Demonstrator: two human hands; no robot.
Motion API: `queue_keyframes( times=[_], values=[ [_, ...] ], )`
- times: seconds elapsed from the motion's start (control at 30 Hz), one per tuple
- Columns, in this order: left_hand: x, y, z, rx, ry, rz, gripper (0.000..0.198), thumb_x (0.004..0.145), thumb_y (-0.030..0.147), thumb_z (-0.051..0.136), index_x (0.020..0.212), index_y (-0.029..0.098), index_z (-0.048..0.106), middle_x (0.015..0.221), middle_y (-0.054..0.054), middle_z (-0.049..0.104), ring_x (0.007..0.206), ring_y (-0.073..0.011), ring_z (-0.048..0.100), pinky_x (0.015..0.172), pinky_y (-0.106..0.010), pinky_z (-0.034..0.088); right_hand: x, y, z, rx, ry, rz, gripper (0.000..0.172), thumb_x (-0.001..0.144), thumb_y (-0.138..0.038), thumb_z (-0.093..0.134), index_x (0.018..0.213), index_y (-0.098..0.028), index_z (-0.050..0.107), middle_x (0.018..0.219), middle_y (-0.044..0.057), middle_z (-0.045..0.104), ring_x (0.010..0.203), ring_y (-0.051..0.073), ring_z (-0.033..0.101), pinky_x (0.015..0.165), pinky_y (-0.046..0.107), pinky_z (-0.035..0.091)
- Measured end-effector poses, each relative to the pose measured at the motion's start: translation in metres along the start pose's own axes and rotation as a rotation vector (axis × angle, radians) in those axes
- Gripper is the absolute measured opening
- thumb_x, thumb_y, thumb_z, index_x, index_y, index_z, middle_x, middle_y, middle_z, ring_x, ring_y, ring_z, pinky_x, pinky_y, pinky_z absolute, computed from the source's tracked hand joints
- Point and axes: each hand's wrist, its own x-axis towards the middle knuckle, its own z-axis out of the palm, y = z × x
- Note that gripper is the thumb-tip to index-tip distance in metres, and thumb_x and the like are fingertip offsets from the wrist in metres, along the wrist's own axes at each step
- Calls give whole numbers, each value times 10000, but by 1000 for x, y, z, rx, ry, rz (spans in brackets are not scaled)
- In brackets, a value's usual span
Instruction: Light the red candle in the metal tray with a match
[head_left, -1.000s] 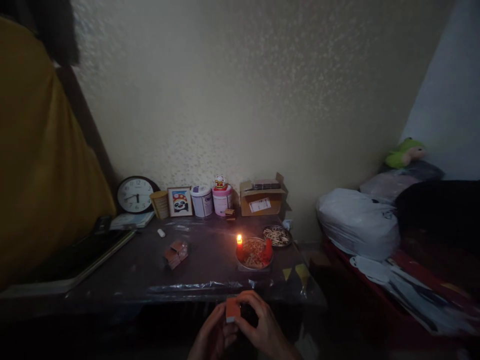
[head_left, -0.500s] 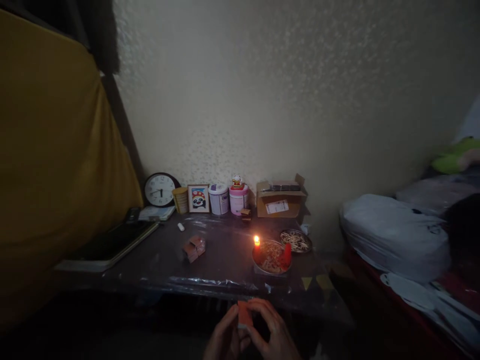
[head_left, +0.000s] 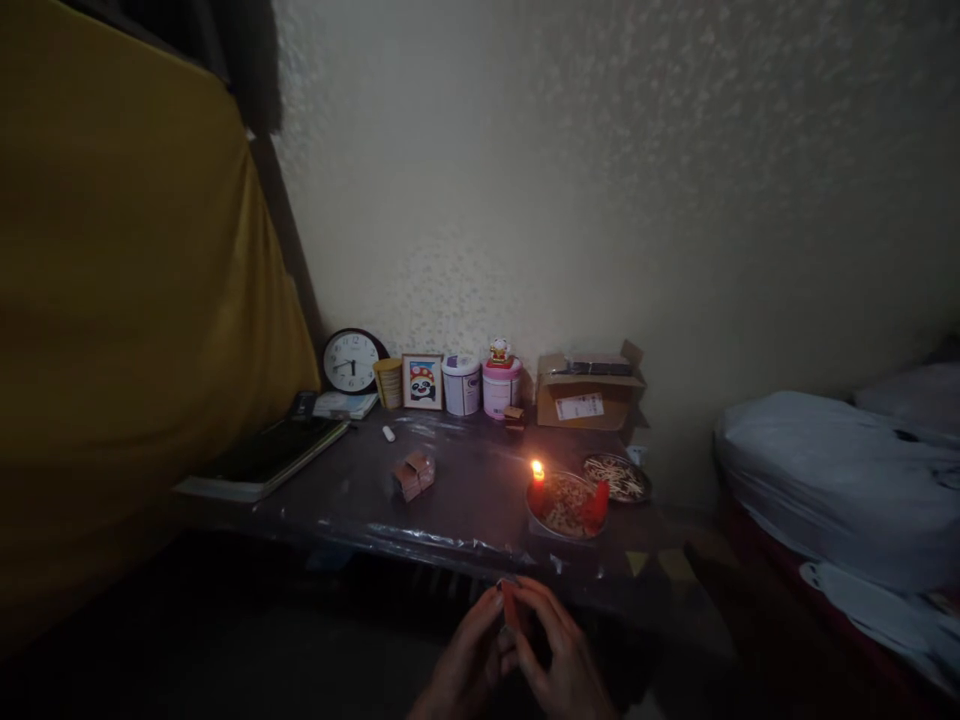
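Both hands are low in the view, in front of the table's near edge. My left hand (head_left: 472,645) has its fingers closed on one side of a small reddish box (head_left: 510,606). My right hand (head_left: 559,640) pinches the same box from the other side, with thumb and fingers bent round it. The box is tilted, with a narrow side towards me. Beyond the hands, a lit red candle (head_left: 538,490) stands at the left of a round dish (head_left: 566,536), and a red object (head_left: 596,508) stands at the dish's right.
On the table (head_left: 465,490) are small boxes in clear wrap (head_left: 414,475), a white object (head_left: 388,434), a plate of sticks (head_left: 616,478), a clock (head_left: 351,361), a framed panda picture (head_left: 422,382), two tubs and a cardboard box (head_left: 585,402). A yellow cloth (head_left: 135,300) hangs left.
The view has shifted, so the table's things appear further right and slightly higher. The small box has turned in my hands and shows a narrower face.
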Motion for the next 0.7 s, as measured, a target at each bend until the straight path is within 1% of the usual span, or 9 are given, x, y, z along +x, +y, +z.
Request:
queue_keyframes(
  times=[0.07,0.23,0.37,0.47,0.63,0.7],
  values=[
    [0,1,1,-41,7,-13,285,775,382,576,1003,215,617,879,-30,646,790,-154,590,730,-267,407,-1,-1,0,-3,10,6,337,800,-141,491,1125,-229,507,1185,74,569,1071,188,568,913,307,486],
    [-1,4,6,-104,10,-35,208,806,305,555,963,188,627,793,-19,656,699,-125,601,664,-248,409,-2,0,3,4,46,23,324,808,-153,485,1122,-223,519,1170,78,579,1075,195,565,912,315,491],
    [-3,8,9,-108,-40,-42,228,827,287,523,1014,190,610,895,-45,665,801,-156,620,721,-268,418,-3,1,6,-2,63,47,356,798,-149,482,1147,-217,501,1186,81,574,1091,201,553,922,339,485],
    [-4,8,9,-84,-45,-50,249,824,309,522,1030,196,605,933,-58,662,838,-183,626,763,-298,420,-2,1,6,-7,59,60,375,797,-141,477,1165,-216,486,1186,81,575,1091,199,554,924,339,484],
    [-2,6,8,-118,-43,-32,216,825,276,523,1002,196,619,880,-37,666,765,-142,624,721,-262,428,0,-2,1,11,30,30,348,816,-162,476,1159,-217,489,1189,83,567,1102,197,544,931,329,479],
    [-2,6,8,-123,-55,-33,223,836,278,506,1011,191,613,856,-40,664,758,-142,624,710,-261,433,0,-3,0,20,18,25,331,813,-157,479,1137,-220,500,1188,80,567,1096,194,549,923,316,484]
  ],
)
